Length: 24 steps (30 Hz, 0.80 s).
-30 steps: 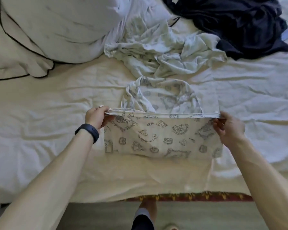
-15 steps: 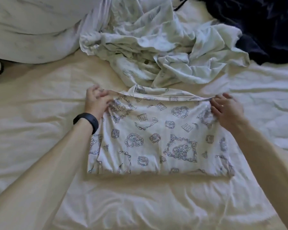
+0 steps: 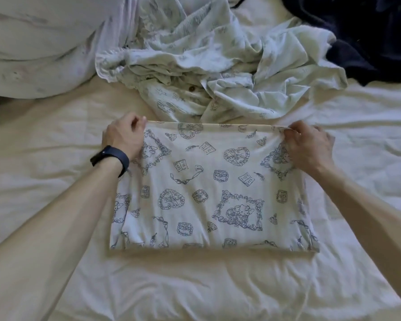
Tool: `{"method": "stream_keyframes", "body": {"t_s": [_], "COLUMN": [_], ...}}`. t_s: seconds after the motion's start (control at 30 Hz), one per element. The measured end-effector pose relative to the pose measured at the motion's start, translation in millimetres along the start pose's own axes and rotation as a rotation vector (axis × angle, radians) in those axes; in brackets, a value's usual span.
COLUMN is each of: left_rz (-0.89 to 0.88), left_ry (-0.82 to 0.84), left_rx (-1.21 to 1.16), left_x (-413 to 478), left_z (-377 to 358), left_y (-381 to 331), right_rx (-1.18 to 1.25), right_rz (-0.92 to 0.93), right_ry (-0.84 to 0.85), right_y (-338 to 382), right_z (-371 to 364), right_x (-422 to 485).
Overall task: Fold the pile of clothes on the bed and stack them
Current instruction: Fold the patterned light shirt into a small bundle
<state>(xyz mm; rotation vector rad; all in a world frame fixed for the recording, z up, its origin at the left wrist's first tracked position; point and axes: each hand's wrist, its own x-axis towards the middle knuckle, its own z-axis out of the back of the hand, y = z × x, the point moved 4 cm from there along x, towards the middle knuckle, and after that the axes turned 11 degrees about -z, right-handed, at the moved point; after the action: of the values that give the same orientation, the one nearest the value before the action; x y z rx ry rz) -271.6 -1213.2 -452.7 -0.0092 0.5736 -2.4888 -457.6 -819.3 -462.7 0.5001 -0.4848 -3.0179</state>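
Printed garment [image 3: 208, 188]: folded flat on bed sheet [image 3: 44, 140], just before crumpled clothes pile [image 3: 218, 66] | left hand [image 3: 123, 137]: fingers pinched on far-left corner | right hand [image 3: 308, 147]: fingers pinched on far-right corner

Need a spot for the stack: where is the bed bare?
Bare sheet left of the printed garment, below the pillow; also near the garment's near edge and right of the right hand. Crowded beyond it: crumpled pale clothes, dark garment.
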Motion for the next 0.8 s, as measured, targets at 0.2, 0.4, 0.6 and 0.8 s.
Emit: {"method": "stream_keyframes", "body": {"t_s": [0.2, 0.4, 0.6, 0.8], "left_rz": [-0.022, 0.459, 0.357, 0.456], "left_ry": [0.129, -0.184, -0.004, -0.055], "left_rx": [0.173, -0.006, -0.098, -0.288], "left_x": [7.3, -53.5, -60.3, -82.8], "left_z": [-21.4, -19.2, -12.1, 1.9], "left_y": [-1.9, 15.7, 37.2, 45.4], "right_rx": [-0.08, 0.238, 0.257, 0.419], "right_rz": [-0.05, -0.512, -0.509, -0.466], "right_ry": [0.022, -0.122, 0.108, 0.001], "right_y": [0.5, -22.4, -50.4, -66.4], "right_z": [-17.7, -14.6, -17.2, -2.6], "right_x": [23.3, -19.8, -40.4, -57.0]}}
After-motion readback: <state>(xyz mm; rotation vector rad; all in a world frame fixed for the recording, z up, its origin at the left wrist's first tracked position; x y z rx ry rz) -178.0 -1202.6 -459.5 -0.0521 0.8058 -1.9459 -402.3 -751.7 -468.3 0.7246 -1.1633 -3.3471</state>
